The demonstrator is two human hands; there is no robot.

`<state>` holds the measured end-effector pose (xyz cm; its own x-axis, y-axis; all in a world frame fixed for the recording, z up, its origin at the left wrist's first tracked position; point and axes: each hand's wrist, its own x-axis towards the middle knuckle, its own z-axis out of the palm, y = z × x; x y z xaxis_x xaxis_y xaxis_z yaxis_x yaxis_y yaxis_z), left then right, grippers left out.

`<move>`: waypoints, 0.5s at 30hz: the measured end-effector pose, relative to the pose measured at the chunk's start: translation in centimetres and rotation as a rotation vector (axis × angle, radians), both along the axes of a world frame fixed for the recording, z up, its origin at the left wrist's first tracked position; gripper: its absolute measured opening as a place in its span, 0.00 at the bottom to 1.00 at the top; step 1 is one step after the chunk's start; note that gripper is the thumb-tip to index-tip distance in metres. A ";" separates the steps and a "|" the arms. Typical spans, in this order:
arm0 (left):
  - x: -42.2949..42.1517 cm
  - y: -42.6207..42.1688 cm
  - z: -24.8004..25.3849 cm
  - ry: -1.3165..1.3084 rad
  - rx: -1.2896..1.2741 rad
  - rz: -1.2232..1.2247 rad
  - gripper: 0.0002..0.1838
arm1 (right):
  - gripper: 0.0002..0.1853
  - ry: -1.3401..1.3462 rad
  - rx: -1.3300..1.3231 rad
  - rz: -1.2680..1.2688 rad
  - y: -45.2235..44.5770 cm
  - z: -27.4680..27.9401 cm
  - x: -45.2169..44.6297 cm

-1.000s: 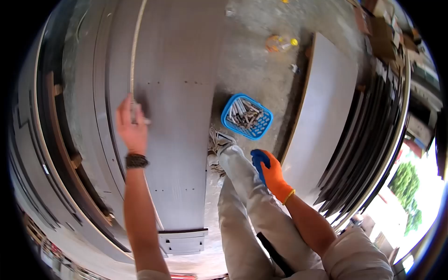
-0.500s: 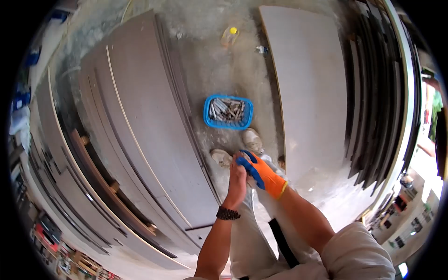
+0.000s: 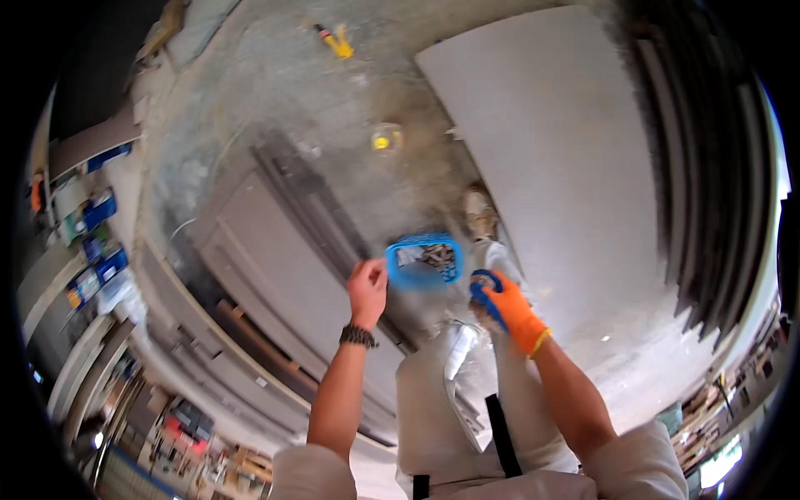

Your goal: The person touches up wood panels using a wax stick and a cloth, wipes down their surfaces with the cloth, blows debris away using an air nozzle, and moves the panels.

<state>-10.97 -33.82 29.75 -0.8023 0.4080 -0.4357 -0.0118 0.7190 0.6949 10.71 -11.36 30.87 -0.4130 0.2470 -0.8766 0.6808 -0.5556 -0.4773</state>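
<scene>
My bare left hand (image 3: 367, 292), with a dark beaded bracelet (image 3: 358, 336) at its wrist, has loosely bent fingers and nothing visible in them. Its fingertips appear beside the left rim of a blue plastic basket (image 3: 459, 265); contact cannot be made out. Several short grey and brown pieces (image 3: 433, 257) lie in the basket, their kind unclear. My right hand (image 3: 510, 310) wears an orange glove with a blue palm. Its fingers curl round something brownish, mostly hidden, in front of my right leg.
A large grey board (image 3: 558, 158) lies to the right, beside a stack of dark boards (image 3: 712, 183). More long boards (image 3: 283, 242) lie at left. A clear container with a yellow cap (image 3: 382, 142) and a yellow-handled tool (image 3: 337, 43) are on the concrete floor. One shoe (image 3: 480, 212) is forward.
My hands have come apart, the left moving left and the right moving right. One foot has stepped forward. The view has shifted, and the basket appears lower in it.
</scene>
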 end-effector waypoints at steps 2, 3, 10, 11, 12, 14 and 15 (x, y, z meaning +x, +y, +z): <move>-5.5 1.1 0.6 -0.007 -0.058 -0.068 0.10 | 0.19 -0.042 -0.125 0.001 3.7 3.9 -4.3; -8.3 1.3 0.3 0.023 -0.055 -0.117 0.07 | 0.18 -0.016 -0.161 -0.057 4.8 5.1 -5.8; -31.0 10.0 0.8 0.160 -0.419 -0.612 0.16 | 0.22 -0.144 -0.101 -0.352 9.0 5.1 -7.0; -34.1 11.1 -0.7 0.159 -0.458 -0.677 0.21 | 0.22 -0.153 -0.107 -0.364 9.2 5.1 -8.2; -34.8 12.1 -0.1 0.184 -0.469 -0.729 0.24 | 0.21 -0.114 -0.034 -0.395 8.8 6.0 -8.1; -40.6 16.8 -4.1 0.219 -0.472 -0.819 0.27 | 0.21 -0.126 0.005 -0.444 9.4 5.4 -12.3; -41.3 17.2 -4.6 0.302 -0.511 -0.938 0.30 | 0.23 -0.163 0.097 -0.396 8.9 4.7 -13.5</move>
<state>-52.27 -16.62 25.20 -0.3714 0.7372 -0.5645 0.8069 0.5570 0.1966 -2.83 -2.48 35.61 -0.1278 0.4425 -0.8876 0.4949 -0.7471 -0.4437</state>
